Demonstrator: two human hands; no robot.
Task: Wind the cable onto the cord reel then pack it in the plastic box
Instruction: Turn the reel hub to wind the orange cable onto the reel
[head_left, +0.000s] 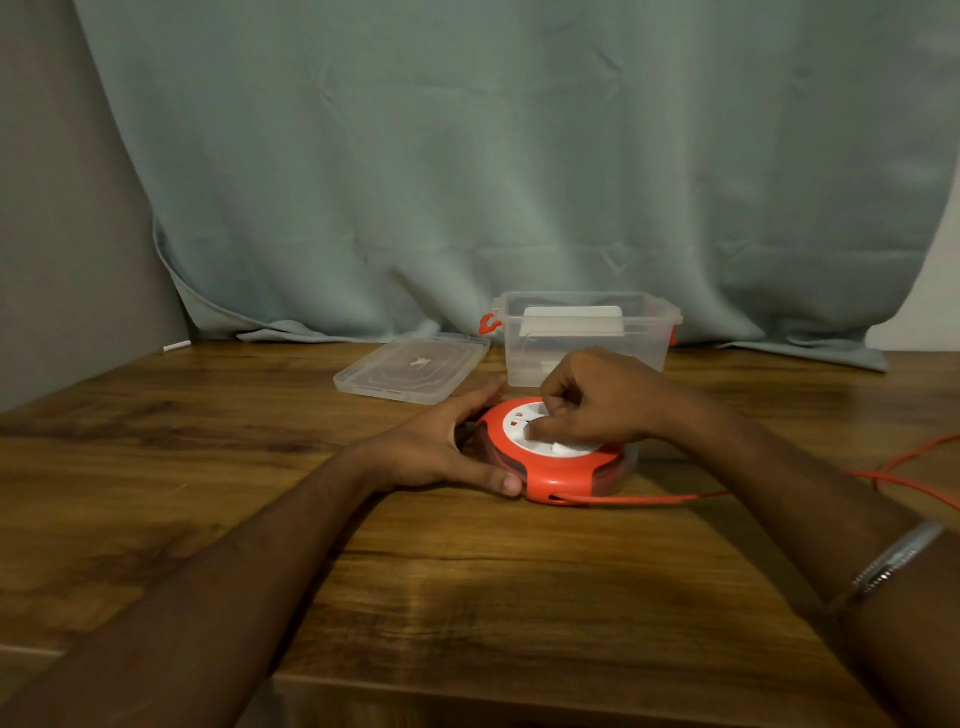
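Note:
A round orange cord reel (563, 475) with a white socket face lies flat on the wooden table (467, 571). My left hand (441, 447) clasps its left rim, thumb at the front edge. My right hand (597, 400) rests on top, fingers pinched on the white centre part. An orange cable (649, 500) leaves the reel's front slot and runs right across the table, looping off the right edge of view. Behind the reel stands the clear plastic box (589, 338) with orange latches, lid off, a white item inside.
The clear lid (413, 368) lies flat to the left of the box. A pale blue curtain (519, 156) hangs behind the table. A small white object (176, 345) lies at the far left edge. The table's near edge runs along the bottom.

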